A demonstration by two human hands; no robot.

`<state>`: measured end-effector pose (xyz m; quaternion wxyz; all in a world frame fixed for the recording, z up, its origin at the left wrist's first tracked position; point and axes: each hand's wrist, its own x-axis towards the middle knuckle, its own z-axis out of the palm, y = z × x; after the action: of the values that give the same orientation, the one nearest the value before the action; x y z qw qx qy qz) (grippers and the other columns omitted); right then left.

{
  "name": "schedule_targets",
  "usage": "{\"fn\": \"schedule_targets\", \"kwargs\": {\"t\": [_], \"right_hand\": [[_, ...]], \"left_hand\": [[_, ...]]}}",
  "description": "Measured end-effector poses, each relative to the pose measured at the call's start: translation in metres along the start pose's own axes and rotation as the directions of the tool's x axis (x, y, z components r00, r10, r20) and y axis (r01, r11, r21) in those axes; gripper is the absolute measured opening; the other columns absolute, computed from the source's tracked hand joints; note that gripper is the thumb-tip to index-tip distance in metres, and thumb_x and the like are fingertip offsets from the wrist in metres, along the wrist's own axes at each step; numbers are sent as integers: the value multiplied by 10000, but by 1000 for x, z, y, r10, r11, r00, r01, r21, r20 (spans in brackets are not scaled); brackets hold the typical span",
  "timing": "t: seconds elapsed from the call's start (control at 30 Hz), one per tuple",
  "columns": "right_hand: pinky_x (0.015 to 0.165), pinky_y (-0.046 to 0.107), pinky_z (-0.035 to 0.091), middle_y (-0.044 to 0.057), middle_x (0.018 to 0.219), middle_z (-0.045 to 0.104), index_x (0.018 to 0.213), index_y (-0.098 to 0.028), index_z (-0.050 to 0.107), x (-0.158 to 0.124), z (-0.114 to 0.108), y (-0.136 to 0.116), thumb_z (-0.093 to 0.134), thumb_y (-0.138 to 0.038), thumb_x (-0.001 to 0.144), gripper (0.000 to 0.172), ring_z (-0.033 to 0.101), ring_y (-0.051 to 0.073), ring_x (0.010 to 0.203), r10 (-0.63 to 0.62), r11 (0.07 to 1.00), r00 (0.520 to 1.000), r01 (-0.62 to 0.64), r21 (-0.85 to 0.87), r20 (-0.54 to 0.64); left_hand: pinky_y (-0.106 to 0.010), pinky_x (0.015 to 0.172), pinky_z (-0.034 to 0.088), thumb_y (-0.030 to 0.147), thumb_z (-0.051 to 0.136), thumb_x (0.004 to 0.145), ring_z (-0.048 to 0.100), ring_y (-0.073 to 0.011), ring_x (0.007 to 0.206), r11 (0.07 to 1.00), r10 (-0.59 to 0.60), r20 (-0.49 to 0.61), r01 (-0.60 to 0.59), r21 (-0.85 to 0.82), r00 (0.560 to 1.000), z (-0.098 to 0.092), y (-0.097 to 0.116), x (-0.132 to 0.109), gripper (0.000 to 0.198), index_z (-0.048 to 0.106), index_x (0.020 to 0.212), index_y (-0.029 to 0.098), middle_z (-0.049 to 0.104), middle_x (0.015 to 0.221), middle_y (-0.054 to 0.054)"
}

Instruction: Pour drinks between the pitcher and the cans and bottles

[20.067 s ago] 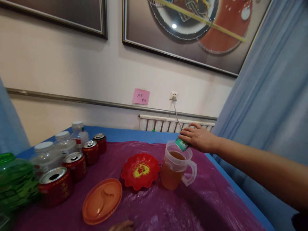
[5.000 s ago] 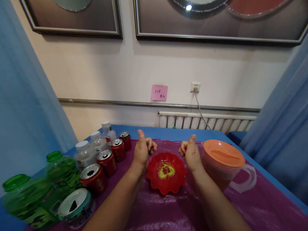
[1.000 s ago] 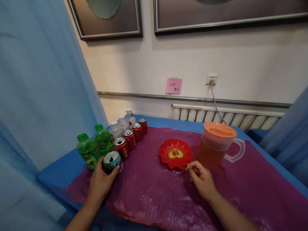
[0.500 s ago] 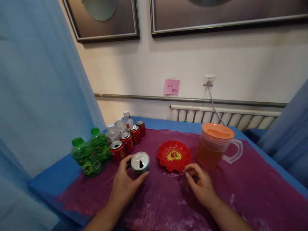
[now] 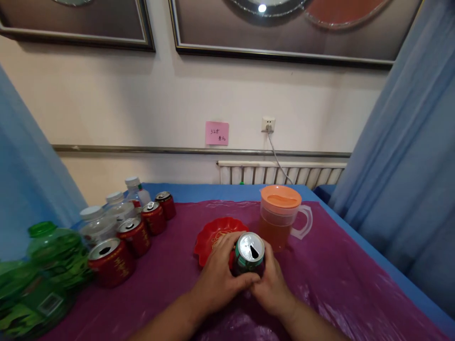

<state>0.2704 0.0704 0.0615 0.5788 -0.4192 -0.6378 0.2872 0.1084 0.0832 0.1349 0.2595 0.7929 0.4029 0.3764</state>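
Observation:
Both my hands wrap an opened green drink can (image 5: 250, 252) in front of me, just above the purple plastic sheet (image 5: 330, 279). My left hand (image 5: 218, 279) grips its left side and my right hand (image 5: 272, 284) its right side. Behind the can lies a red scalloped dish (image 5: 209, 235), partly hidden by my left hand. A clear pitcher (image 5: 280, 223) with an orange lid and amber drink stands to the right of the dish.
A row of opened red cans (image 5: 112, 261) runs along the left, with clear white-capped bottles (image 5: 94, 222) behind and green bottles (image 5: 53, 251) nearest me. Blue curtains (image 5: 408, 156) hang at both sides. A radiator (image 5: 280, 174) and wall socket sit behind the table.
My left hand carried the green can from the left row to the middle. My right hand closed onto its other side. The view swung right and closer.

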Motion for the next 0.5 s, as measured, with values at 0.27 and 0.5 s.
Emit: {"fn": "schedule_targets", "kwargs": {"t": [0.27, 0.5], "right_hand": [[1024, 410, 501, 105, 1333, 645, 1387, -254, 423, 6, -8, -1, 827, -394, 741, 775, 618, 290, 1213, 56, 994, 979, -74, 83, 194], [1070, 421, 458, 79, 1347, 623, 1385, -271, 479, 13, -7, -1, 826, -378, 763, 720, 592, 279, 1235, -8, 993, 970, -21, 115, 242]], "left_hand": [[-504, 1166, 386, 412, 783, 754, 510, -356, 1365, 981, -68, 189, 101, -167, 980, -21, -37, -3, 787, 491, 1468, 255, 552, 1492, -109], [-523, 1150, 411, 458, 788, 745, 549, -355, 1330, 983, -72, 195, 104, -154, 978, -15, -60, -7, 776, 519, 1440, 238, 587, 1452, -125]]}}
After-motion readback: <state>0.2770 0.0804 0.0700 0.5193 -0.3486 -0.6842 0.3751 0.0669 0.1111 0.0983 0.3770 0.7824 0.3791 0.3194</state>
